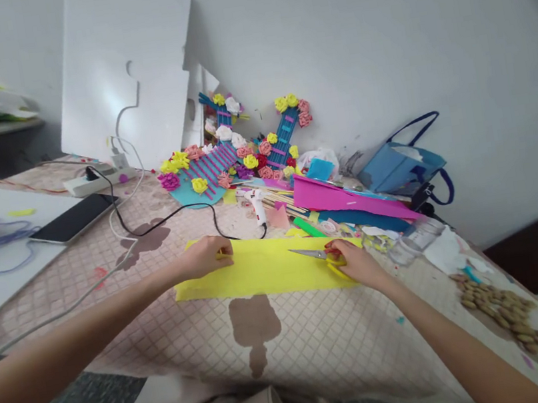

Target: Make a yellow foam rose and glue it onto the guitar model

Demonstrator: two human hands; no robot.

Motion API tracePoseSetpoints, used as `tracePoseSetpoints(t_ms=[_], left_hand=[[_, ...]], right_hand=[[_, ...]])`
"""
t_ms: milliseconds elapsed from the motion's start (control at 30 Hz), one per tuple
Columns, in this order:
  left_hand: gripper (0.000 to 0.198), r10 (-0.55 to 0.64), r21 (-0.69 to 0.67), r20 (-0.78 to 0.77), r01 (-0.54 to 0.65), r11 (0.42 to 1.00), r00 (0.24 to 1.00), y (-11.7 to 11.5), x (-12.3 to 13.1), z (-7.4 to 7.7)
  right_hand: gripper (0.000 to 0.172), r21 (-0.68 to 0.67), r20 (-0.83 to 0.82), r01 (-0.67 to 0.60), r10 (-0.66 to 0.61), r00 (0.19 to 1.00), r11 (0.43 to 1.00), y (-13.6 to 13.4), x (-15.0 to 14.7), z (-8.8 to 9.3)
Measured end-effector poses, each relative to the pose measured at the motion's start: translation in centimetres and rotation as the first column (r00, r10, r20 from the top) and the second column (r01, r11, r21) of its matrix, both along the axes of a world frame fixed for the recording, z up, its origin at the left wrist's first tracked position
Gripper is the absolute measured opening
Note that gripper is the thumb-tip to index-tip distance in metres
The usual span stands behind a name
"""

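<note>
A long strip of yellow paper lies flat across the table before me. My left hand is closed at its upper left part, fingers curled, with a bit of yellow paper showing between them. Over the right end of the strip, my right hand grips scissors by their yellow handles. The blades point left, and they look closed or nearly so. Just behind the strip lies a white glue gun with a black cord.
Letter-like shapes with paper flowers lean at the wall. Pink sheets, sticks and a blue bag are at the back right. Peanuts lie right. A phone, power strip, and cables occupy the left.
</note>
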State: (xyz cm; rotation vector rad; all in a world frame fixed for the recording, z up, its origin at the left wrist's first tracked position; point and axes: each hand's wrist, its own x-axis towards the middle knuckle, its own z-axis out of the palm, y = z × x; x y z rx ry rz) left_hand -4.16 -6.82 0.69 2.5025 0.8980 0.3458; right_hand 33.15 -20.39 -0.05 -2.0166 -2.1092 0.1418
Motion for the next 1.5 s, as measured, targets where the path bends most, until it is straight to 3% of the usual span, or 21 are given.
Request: tracePoseSetpoints(t_ms=[133,333,600,800,900,1033,1167,1233,1400,1500], left_hand=[[0.018,0.005,-0.022,0.03,-0.004,1.0,1.0,0.5,0.1,0.7],[0.021,0.03,0.025,0.092,-0.033,0.999,0.995,1.6,2.1,2.2],[0.018,0.122,0.189,0.129,-0.146,0.971,0.984,4.4,8.8,3.0],[0.036,0.115,0.363,0.121,-0.152,0.92,0.986,2.4,13.1,4.4],[0.032,0.038,0.396,0.064,-0.061,0.916,0.997,0.1,12.8,4.2],[0.023,-0.078,0.338,-0.05,0.091,0.937,0.996,-3.0,9.8,2.9],[0.031,-0.21,0.215,-0.164,0.243,0.946,0.964,-6.2,6.6,1.4],[0.033,-0.22,0.221,-0.219,0.268,0.938,0.951,-7.4,5.7,0.6],[0.009,-0.191,0.376,-0.272,0.287,0.881,0.943,-8.1,5.4,-1.0],[0.009,-0.187,0.435,-0.296,0.306,0.847,0.937,-7.8,5.7,-1.2]], right_hand=[[0.036,0.015,0.006,0.01,-0.01,1.0,1.0,-0.3,0.5,0.6],[0.032,0.091,0.042,0.024,-0.028,0.999,0.996,0.7,2.7,3.6],[0.036,0.152,0.188,0.172,-0.199,0.962,0.973,5.2,7.5,5.2],[0.034,0.15,0.232,0.28,-0.309,0.922,0.948,9.2,10.1,4.7],[0.038,0.149,0.262,0.356,-0.384,0.886,0.923,10.4,10.7,4.3],[0.043,0.15,0.294,0.44,-0.465,0.835,0.885,11.2,11.1,3.7],[0.044,0.141,0.299,0.447,-0.469,0.831,0.883,11.5,11.0,3.2],[0.042,0.143,0.29,0.432,-0.455,0.842,0.891,11.5,10.7,3.0],[0.039,0.174,0.24,0.368,-0.402,0.884,0.913,11.4,9.5,3.0],[0.037,0.193,0.2,0.314,-0.351,0.915,0.93,11.0,8.3,3.2]])
